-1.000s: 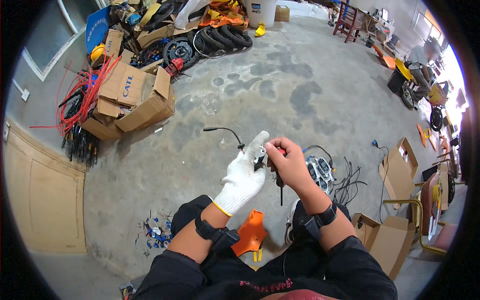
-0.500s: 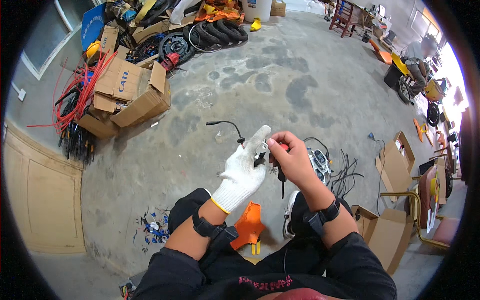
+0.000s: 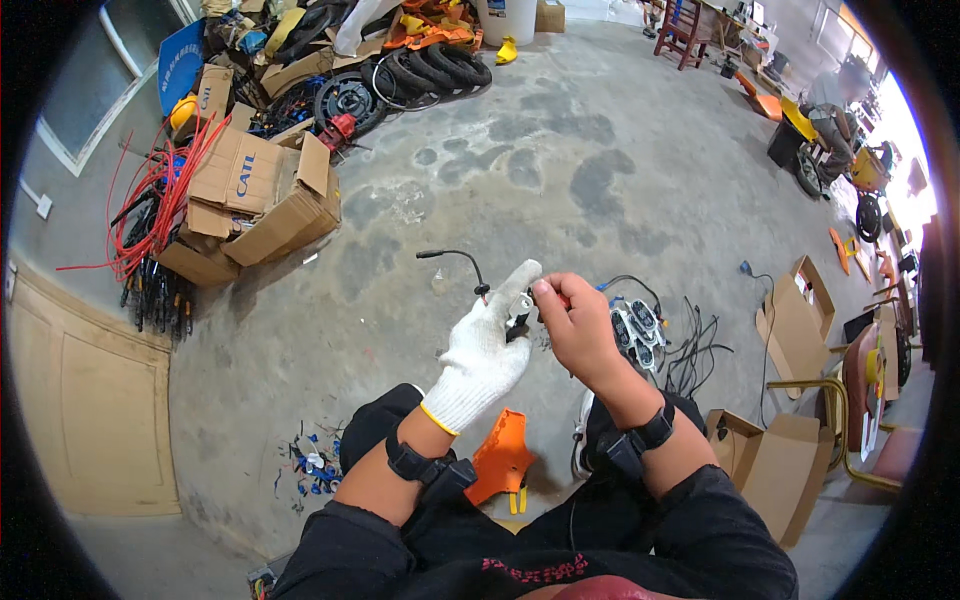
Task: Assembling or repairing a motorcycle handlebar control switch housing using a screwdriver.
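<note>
My left hand, in a white knit glove, grips a small white part with a dark piece beneath; a short black cable with a plug sticks up beside it. My bare right hand is closed at that part, thumb against it, round a red-handled tool, mostly hidden, apparently a screwdriver. An orange plastic panel lies between my legs. Right of my hands lie white-and-black round-cornered units and loose black cables. Small blue-and-white connectors lie at lower left.
Cardboard boxes, red tubing and tyres are piled at left and back. Open cartons and a gold-framed chair stand at right. A seated person is farther back right. A door is left.
The tool's dark shaft, seen below my right hand in both earlier frames, is now out of sight behind the hand. Both hands have shifted slightly but stay together.
</note>
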`<state>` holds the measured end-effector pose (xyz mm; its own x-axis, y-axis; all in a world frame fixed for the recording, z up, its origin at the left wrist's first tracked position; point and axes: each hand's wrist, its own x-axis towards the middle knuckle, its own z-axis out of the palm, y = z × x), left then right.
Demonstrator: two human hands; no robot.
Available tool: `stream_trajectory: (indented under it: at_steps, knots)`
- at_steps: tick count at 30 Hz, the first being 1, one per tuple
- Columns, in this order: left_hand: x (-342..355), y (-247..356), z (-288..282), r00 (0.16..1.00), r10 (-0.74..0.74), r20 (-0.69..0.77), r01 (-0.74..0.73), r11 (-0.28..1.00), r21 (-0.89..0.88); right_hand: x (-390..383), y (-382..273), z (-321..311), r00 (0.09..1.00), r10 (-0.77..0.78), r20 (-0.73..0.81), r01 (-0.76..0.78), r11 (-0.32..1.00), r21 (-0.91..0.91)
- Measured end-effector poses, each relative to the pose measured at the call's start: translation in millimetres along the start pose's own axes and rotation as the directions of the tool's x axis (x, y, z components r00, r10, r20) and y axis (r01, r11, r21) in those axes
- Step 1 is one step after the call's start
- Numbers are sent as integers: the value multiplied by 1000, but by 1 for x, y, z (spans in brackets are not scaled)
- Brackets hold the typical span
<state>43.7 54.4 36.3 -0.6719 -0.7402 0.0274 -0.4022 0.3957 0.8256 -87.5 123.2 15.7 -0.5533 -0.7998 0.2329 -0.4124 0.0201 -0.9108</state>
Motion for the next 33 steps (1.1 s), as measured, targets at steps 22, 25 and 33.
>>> stream_trajectory:
  at_steps: [22,25,33]
  knots:
    - [7,-18,-6,998,20,-59,-27,991,-127,6,-8,20,1000,-19,-5,19,991,133]
    - [0,-16,-9,998,12,-69,-17,998,-60,1,-9,19,1000,-7,25,2,981,194]
    - [-6,-12,-6,991,102,-82,-103,994,-18,-8,-19,16,998,61,-15,-58,986,156]
